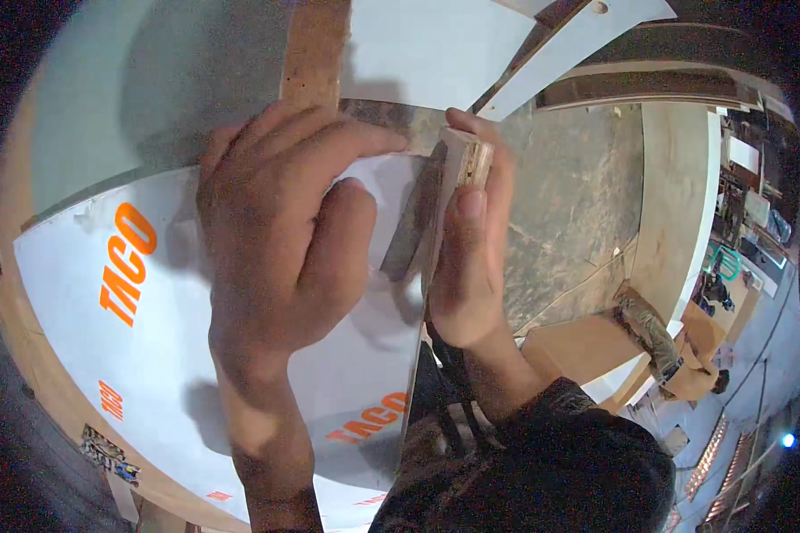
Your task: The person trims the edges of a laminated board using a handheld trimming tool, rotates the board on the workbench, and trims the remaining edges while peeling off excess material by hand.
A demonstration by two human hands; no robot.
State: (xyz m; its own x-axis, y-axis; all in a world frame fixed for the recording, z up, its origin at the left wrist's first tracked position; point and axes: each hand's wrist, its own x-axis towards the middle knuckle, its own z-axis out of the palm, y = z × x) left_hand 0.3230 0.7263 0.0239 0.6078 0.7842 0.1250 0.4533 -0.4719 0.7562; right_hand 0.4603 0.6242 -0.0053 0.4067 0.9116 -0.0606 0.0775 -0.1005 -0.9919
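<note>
A white panel [169,373] with orange lettering lies across the bench on my left. My left hand [280,222] is bent over its far edge, fingers curled round the edge and thumb folded in on top. Along the panel's right edge, my right hand [476,266] grips a narrow plywood strip [458,160], thumb on the near face and fingers behind it. The strip's layered end grain points up, and its lower part is hidden by the hand. A dark shadow falls on the panel beside the strip.
Beyond my left hand stand a brown wooden batten [316,53] and a white board [436,49]. A long white tapered piece [578,49] leans at the upper right. On the right are a scuffed floor [569,195], a cardboard box [582,346] and cluttered shelves [747,222].
</note>
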